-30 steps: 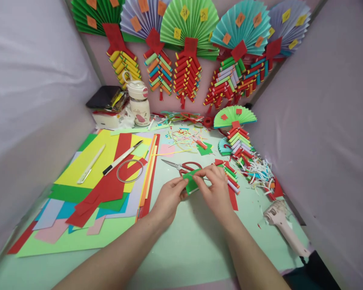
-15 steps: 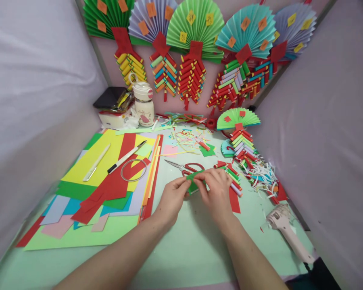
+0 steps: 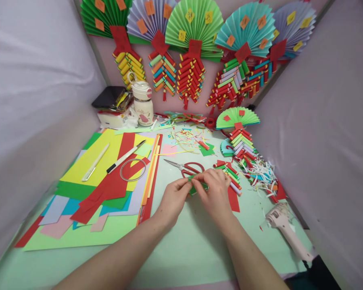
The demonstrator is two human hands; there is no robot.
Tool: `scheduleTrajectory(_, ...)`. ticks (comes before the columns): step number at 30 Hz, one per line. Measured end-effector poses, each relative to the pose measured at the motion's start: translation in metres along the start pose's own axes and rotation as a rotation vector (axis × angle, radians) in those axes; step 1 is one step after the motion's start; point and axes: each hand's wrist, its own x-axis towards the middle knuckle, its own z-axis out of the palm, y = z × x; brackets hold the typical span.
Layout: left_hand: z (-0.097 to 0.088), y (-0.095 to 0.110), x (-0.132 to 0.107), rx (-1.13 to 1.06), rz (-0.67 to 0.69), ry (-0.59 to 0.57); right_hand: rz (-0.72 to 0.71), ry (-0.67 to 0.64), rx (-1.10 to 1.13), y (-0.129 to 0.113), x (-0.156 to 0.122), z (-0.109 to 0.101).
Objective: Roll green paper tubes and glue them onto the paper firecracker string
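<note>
Between my fingertips is a small piece of green paper [image 3: 194, 190], largely covered by my thumbs and fingers. My left hand [image 3: 174, 198] pinches its left end. My right hand [image 3: 213, 191] presses on its right side with the fingers curled. Just beyond the paper lie red-handled scissors [image 3: 187, 166], blades pointing left. Right of my right hand, several rolled paper tubes [image 3: 233, 179] in red, green and lilac sit by a red paper strip [image 3: 234, 200].
Coloured paper sheets [image 3: 90, 165] spread on the left, holding a craft knife [image 3: 125, 157], a white pen [image 3: 96, 162] and a ring [image 3: 133, 169]. A glue gun [image 3: 287, 231] rests at right. Paper scraps [image 3: 186, 139], a bottle [image 3: 143, 106] and a paper fan [image 3: 238, 117] stand farther back.
The green paper shows less of its flat face now and looks narrower between my fingers. My thumbs have come closer together. The other things stay in place, with a slight camera shift.
</note>
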Motion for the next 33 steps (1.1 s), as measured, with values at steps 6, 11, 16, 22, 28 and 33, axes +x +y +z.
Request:
scheduleTrajectory(6,0.0008,0.0024,-0.0003,0.068,0.016,0.011,0.040,0.031,0.004,-0.0004,-0.0001,0.0010)
scheduleTrajectory(11,-0.0003,0.0029,0.0012,0.132,0.071,-0.002,0.079,0.029,0.021,-0.0030,0.0005,-0.0002)
scheduleTrajectory(16,-0.0008,0.0028,0.0013,0.177,0.098,-0.002,0.099,0.033,0.038,-0.0044,0.0002,-0.0009)
scheduleTrajectory(22,-0.0005,0.0025,0.0010,0.207,0.096,0.001,0.114,0.031,0.057,-0.0046,-0.0007,-0.0006)
scheduleTrajectory(28,-0.0008,0.0021,0.0014,0.226,0.108,0.003,0.117,0.027,0.058,-0.0036,-0.0002,-0.0004)
scheduleTrajectory(33,-0.0017,0.0011,0.0008,0.277,0.146,0.014,0.122,0.036,0.051,-0.0037,-0.0010,0.0006)
